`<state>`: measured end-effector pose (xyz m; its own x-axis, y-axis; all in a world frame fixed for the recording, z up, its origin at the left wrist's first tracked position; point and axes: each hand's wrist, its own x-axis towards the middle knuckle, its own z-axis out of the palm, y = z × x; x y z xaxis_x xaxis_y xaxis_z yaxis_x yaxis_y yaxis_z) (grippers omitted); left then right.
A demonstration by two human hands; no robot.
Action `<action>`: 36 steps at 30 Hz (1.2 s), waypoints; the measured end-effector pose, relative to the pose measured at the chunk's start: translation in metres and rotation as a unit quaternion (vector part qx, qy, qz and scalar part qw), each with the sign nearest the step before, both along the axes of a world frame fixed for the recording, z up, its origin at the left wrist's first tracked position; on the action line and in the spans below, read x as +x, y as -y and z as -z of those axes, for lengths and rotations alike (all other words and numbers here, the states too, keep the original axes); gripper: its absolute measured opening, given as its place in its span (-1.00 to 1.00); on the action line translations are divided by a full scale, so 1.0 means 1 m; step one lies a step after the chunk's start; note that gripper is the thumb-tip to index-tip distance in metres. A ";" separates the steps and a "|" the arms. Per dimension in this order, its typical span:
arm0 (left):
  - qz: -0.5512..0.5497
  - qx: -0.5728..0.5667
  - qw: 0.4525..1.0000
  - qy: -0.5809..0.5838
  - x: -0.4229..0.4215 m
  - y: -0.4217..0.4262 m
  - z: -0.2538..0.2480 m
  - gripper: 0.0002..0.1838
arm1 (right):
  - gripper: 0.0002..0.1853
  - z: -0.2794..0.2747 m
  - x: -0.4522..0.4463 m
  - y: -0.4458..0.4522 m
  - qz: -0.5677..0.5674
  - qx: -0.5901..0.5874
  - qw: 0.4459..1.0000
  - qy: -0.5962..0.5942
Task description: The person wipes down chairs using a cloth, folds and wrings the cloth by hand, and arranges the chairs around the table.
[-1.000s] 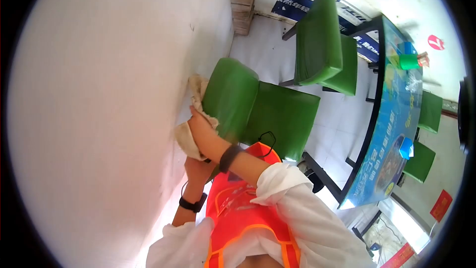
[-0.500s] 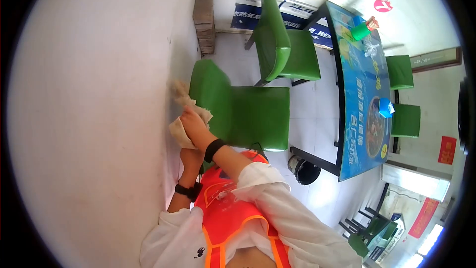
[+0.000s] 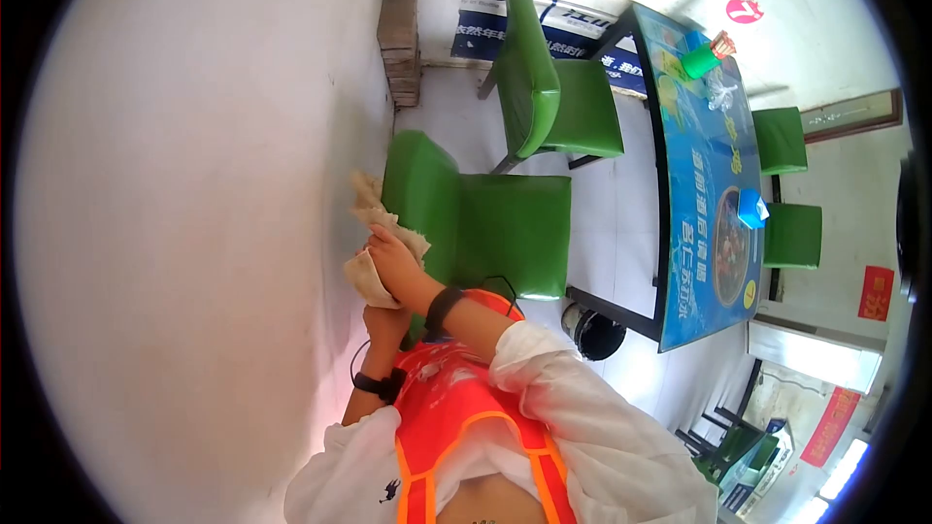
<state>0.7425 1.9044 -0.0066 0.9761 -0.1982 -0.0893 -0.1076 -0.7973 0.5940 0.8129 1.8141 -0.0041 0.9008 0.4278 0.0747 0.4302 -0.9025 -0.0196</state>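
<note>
A crumpled beige cloth (image 3: 367,281) is in both hands beside the backrest of a green chair (image 3: 515,233), close to the white wall. My right hand (image 3: 393,260) is closed around the middle of the cloth, and a loose end hangs past it toward the wall side of the backrest. Just below, my left hand (image 3: 386,326) is closed at the lower part of the cloth, which hides most of its fingers. Each wrist wears a black band.
A second green chair (image 3: 582,107) stands beyond. On the right is a blue-topped table (image 3: 694,233) with a green holder (image 3: 701,61) and a blue box (image 3: 752,209). A black bucket (image 3: 594,332) sits by the table leg. Stacked bricks (image 3: 398,34) lean at the wall.
Both hands and the cloth have shifted slightly right and down in view, still together. The near chair appears slightly lower and farther right. The grip on the cloth looks the same.
</note>
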 end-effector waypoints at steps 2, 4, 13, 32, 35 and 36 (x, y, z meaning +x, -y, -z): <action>-0.018 0.015 0.999 -0.024 -0.002 -0.001 0.002 -0.69 | -0.87 0.003 -0.002 0.001 -0.006 0.006 1.000 0.015; -0.018 0.028 0.998 -0.045 0.003 0.000 0.003 -0.68 | -0.89 0.001 0.004 0.003 -0.001 0.019 1.000 0.014; -0.035 0.047 0.997 -0.053 0.015 0.032 -0.005 -0.59 | -0.83 -0.033 0.012 0.044 -0.019 -0.074 0.996 -0.044; 0.015 0.070 0.996 -0.051 -0.016 0.078 -0.045 -0.57 | -0.81 -0.060 -0.023 0.096 -0.034 -0.081 0.996 -0.028; 0.025 0.084 0.995 -0.038 -0.028 0.087 -0.054 -0.56 | -0.81 -0.042 -0.035 0.097 -0.036 -0.027 0.998 -0.034; 0.027 0.058 0.997 -0.039 -0.033 0.089 -0.058 -0.57 | -0.81 -0.037 -0.042 0.097 -0.021 -0.035 0.999 -0.004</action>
